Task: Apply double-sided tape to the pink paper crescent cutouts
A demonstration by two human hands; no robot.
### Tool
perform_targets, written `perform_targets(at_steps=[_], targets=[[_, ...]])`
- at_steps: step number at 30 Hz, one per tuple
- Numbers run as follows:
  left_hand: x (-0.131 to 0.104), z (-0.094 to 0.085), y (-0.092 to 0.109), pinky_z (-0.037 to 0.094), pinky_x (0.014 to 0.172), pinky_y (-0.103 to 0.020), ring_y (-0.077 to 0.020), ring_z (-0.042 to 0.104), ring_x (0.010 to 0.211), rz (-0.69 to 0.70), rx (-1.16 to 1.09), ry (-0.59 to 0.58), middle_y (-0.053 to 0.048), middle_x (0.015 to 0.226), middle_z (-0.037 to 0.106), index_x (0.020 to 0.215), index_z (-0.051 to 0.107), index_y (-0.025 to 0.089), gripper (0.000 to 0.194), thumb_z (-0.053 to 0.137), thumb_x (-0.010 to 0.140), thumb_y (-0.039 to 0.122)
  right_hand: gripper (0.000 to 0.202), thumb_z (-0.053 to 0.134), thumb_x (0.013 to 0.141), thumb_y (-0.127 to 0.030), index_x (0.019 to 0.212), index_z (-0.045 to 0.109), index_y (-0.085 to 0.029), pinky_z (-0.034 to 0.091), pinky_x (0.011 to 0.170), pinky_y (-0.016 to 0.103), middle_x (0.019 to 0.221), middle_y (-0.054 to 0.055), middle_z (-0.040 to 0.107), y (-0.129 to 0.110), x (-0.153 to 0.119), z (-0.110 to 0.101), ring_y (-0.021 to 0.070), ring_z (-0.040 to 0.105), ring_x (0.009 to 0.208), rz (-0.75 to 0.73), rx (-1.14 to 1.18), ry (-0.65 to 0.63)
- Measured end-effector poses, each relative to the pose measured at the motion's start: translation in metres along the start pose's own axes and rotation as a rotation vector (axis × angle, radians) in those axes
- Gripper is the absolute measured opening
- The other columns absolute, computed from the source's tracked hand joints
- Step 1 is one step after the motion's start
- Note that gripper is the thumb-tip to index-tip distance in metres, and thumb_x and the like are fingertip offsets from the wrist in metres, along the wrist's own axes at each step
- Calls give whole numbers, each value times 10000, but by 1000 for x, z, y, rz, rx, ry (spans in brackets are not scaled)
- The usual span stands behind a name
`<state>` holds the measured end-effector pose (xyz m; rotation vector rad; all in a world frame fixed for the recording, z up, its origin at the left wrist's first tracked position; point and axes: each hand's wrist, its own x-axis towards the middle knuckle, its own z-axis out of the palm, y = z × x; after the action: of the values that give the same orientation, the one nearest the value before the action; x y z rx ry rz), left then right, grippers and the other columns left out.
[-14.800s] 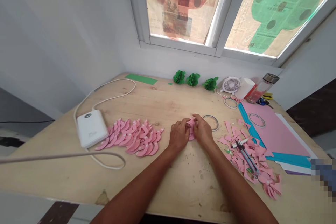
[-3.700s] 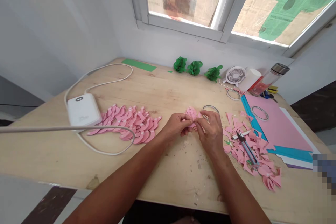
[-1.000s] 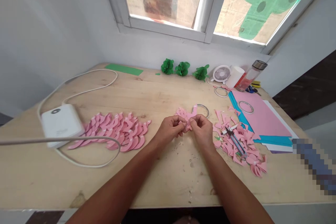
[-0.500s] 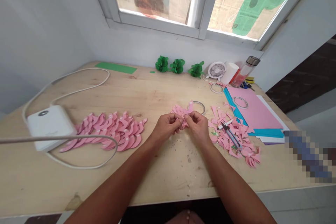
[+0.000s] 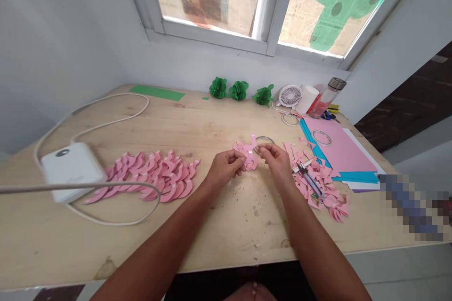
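Right hand (image 5: 278,160) just off the cluster (image 5: 247,148); cannot tell if it pinches anything. White patch (image 5: 250,152) now bared, so that press looks done. Left hand (image 5: 226,165) alone pinches cluster, just left of ring (image 5: 264,138).

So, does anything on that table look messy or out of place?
Two things: the pink scraps at right lie in a jumble, while the pink pieces at left overlap in rows; and a brownish mark shows on the table near its front edge.
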<state>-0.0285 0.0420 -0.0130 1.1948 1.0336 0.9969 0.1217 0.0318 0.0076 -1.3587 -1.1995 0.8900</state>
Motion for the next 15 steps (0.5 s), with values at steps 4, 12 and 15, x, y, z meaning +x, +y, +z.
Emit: perform_targets(at_steps=[4,12,15], targets=[[-1,0,2,334,374,-181,-78,475,390,-2,-9,6,-3,507,587,646,566,142,144,598,659,281,217,563,704,-326,816,647,-161,401,599,247,782,34,650,-15,5,-31,135,536,660,-60,-132,74],[-7,1,9,353,401,-189,-83,478,424,4,6,-16,-4,537,583,680,571,138,146,583,683,283,228,502,727,-322,822,654,-181,397,676,319,868,57,654,23,-8,-117,196,545,749,-116,-857,253],[-10,3,10,357,409,-190,-86,481,437,12,15,-12,-5,542,583,690,582,137,161,586,691,298,217,480,734,-310,794,650,-190,377,685,327,846,66,646,43,-12,-134,216,527,783,-166,-1024,254]])
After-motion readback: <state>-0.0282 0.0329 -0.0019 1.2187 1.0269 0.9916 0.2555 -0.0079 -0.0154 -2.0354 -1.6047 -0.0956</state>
